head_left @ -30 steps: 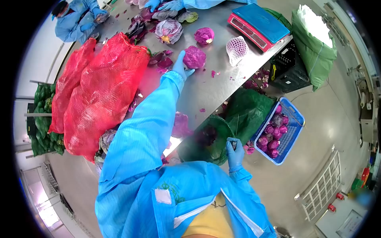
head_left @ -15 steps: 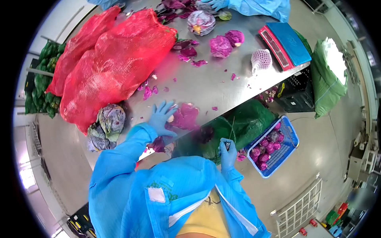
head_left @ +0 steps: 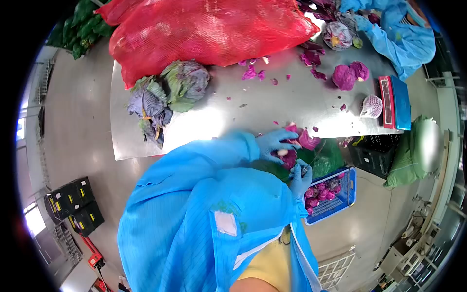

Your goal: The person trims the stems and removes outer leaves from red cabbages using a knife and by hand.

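My left hand (head_left: 273, 145), in a blue glove, reaches over loose purple cabbage leaves (head_left: 307, 141) at the table's near edge. Its fingers are spread and touch the leaves; I see no firm grip. Close by, my right hand (head_left: 300, 181), gloved too, is closed around a knife (head_left: 304, 171), whose thin blade is hard to make out. Beneath both hands lies a green mesh bag (head_left: 329, 158). Two untrimmed cabbages with grey-green outer leaves (head_left: 185, 83) sit to the left on the metal table (head_left: 243, 108).
Full red mesh sacks (head_left: 209, 34) lie along the far side. Trimmed purple cabbages (head_left: 344, 78), a netted item (head_left: 371, 106) and a red-and-blue scale (head_left: 395, 102) are at right. A blue basket (head_left: 351, 192) holds several purple cabbages. Another person's blue sleeve (head_left: 401, 44) shows across the table.
My view has turned toward the left. My left hand and the purple leaves have come to the table's near edge, close to my right hand, which still holds the knife.
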Motion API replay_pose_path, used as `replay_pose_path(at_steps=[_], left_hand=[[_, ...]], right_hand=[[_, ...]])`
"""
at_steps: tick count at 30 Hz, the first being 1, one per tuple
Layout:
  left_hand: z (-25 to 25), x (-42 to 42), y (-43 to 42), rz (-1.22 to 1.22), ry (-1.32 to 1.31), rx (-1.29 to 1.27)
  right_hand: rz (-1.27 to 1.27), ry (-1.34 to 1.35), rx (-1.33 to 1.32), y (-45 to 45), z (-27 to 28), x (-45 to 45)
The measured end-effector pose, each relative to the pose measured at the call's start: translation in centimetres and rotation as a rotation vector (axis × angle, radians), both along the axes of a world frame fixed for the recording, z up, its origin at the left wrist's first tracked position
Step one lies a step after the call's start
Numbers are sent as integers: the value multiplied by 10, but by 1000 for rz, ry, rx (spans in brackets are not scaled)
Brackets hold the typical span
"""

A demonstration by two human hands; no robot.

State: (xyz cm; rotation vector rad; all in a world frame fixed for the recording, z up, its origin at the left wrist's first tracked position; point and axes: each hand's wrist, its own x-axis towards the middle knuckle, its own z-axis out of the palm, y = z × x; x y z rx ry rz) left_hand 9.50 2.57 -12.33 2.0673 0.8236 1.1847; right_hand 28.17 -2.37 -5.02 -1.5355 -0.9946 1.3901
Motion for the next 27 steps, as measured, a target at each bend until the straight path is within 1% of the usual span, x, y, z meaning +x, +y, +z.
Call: replay_pose_path(at_steps=[1,3,4,5,6,7,8,9,11,13,15,17,18,19,20,21,22,23,24,25,26,27], left_hand=[[22,3,-9,-25,-21,-3],[28,3,-25,-98,-100,-55],[41,-11,-31,-56,-119,19],[54,-27,-41,83,-73,59],[68,-51,-46,203,-35,58],[80,-78,-51,323,3,63],[89,-105,-61,517,84,55],[95,-131,-71,706,167,44],[102,-185,-82,1067,241,145],[111,-232,-88,1317,405,169],[99,-275,-89,1422,472,-44],[72,-314,-85,1348,576,-388],[86,-313,-75,1326,555,-551],[88,-309,-66,1304,552,-531],[93,-305,-55,1259,526,-696],[99,-301,-40,1206,505,-851],[56,-312,-30,1255,417,-674],[71,-304,-25,1230,373,-802],[63,-301,-23,1272,418,-779],[54,-298,-24,1321,458,-760],[68,-288,-31,1283,415,-727],[83,-277,-37,1246,374,-697]], right_hand=[[-4,12,29,0,2,-6],[9,-5,82,-1,9,-18],[19,-40,96,-1,10,-24],[30,-74,111,-1,13,-31],[16,-19,85,-2,19,-41],[25,-20,88,-2,18,-49],[61,-18,103,-2,18,-56],[91,-16,116,-3,17,-60],[126,-5,102,-3,15,-74],[196,48,82,-4,6,-86],[315,-11,70,-5,12,-99],[386,73,5,-1,15,-112],[379,210,-86,2,14,-120],[362,354,-171,4,12,-130],[351,384,-235,5,4,-138],[389,400,-217,9,-6,-143],[361,407,-232,13,-30,-144],[334,418,-246,18,-53,-144],[202,374,-274,20,-61,-146],[175,385,-247,23,-83,-136],[219,720,-218,26,-114,-121],[269,1053,-181,30,-134,-109]])
